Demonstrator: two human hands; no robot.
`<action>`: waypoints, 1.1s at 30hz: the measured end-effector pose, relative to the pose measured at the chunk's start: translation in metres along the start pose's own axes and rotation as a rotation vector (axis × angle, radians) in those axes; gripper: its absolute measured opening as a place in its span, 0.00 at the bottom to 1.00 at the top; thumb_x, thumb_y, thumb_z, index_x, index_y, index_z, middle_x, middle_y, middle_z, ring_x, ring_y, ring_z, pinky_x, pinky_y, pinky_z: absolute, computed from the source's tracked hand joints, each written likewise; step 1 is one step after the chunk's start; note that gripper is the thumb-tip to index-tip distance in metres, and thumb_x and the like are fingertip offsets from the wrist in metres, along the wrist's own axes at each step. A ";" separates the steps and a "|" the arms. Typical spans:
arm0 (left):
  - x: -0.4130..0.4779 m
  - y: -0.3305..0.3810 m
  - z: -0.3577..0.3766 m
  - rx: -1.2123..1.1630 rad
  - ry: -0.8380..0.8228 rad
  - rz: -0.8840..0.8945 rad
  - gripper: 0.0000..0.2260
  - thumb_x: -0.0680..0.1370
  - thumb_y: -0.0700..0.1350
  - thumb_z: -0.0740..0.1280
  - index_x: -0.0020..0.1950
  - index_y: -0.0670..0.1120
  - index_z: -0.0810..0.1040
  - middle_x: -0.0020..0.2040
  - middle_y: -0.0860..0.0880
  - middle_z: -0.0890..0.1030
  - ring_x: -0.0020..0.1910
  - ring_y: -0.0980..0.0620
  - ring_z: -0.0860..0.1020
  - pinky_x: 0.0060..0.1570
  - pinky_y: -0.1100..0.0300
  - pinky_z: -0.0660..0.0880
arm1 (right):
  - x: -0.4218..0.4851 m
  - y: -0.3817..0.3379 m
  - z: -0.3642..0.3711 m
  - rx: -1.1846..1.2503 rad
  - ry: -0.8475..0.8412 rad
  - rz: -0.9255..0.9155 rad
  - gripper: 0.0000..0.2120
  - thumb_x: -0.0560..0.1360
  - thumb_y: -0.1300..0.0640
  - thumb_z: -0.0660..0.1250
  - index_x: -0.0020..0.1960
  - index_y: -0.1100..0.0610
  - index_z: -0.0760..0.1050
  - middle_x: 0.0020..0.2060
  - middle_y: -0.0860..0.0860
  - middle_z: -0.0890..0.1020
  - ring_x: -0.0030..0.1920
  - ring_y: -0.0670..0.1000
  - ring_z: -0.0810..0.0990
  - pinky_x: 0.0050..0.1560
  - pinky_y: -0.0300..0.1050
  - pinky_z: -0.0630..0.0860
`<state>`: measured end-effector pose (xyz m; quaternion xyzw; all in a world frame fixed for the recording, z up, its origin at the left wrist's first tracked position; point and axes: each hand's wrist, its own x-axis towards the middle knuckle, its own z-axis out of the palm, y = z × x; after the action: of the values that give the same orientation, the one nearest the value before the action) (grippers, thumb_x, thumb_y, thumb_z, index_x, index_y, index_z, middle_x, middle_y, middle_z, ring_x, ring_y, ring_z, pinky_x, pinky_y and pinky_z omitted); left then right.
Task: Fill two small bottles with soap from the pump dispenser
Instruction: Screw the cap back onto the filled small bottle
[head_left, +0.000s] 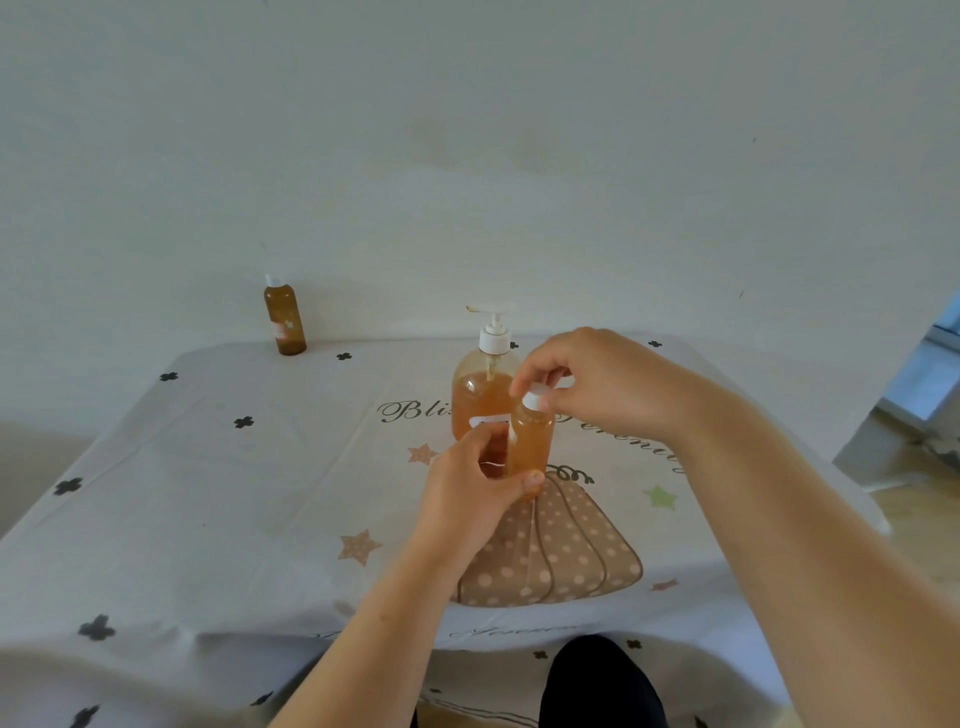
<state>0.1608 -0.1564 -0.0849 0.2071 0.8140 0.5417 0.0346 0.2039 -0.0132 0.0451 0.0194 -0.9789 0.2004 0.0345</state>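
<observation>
Centrally, the small bottle (530, 441) is upright and nearly full of amber soap; can't tell if its base touches the worktop (208, 493). Left hand (467, 488) grips its lower body, thumb across the front. Right hand (608, 384) pinches the white cap (535, 399) from 2 o'clock. Pump dispenser (480, 395) stands just behind at 11 o'clock, mostly full of amber soap, partly hidden by bottle and left hand, nozzle pointing 9 o'clock. Second small bottle (284, 319), amber-filled and capped, stands well apart at 10 o'clock by the wall (467, 156). Pumpkin print (561, 551) on the cloth at 6 o'clock.
</observation>
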 end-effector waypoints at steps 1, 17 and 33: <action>0.000 0.000 0.000 -0.001 0.002 -0.001 0.19 0.72 0.49 0.77 0.61 0.56 0.78 0.48 0.61 0.83 0.44 0.69 0.79 0.41 0.76 0.71 | -0.001 -0.001 0.000 0.001 -0.008 -0.002 0.08 0.79 0.57 0.69 0.52 0.46 0.84 0.50 0.45 0.83 0.52 0.44 0.81 0.55 0.41 0.75; 0.001 -0.003 0.002 0.018 0.022 -0.007 0.21 0.72 0.50 0.77 0.63 0.53 0.78 0.49 0.60 0.83 0.48 0.63 0.80 0.46 0.70 0.72 | 0.000 0.004 0.007 0.054 0.050 0.103 0.14 0.80 0.43 0.66 0.60 0.49 0.79 0.49 0.44 0.80 0.46 0.44 0.79 0.46 0.41 0.73; 0.001 -0.004 0.003 0.025 0.036 0.014 0.21 0.72 0.50 0.77 0.63 0.53 0.78 0.49 0.60 0.83 0.48 0.64 0.80 0.48 0.70 0.74 | -0.004 0.010 0.016 0.071 0.089 0.028 0.07 0.80 0.49 0.68 0.55 0.48 0.81 0.46 0.41 0.79 0.47 0.43 0.78 0.46 0.38 0.71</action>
<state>0.1590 -0.1548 -0.0898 0.2035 0.8197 0.5353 0.0137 0.2066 -0.0103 0.0268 -0.0021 -0.9689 0.2361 0.0744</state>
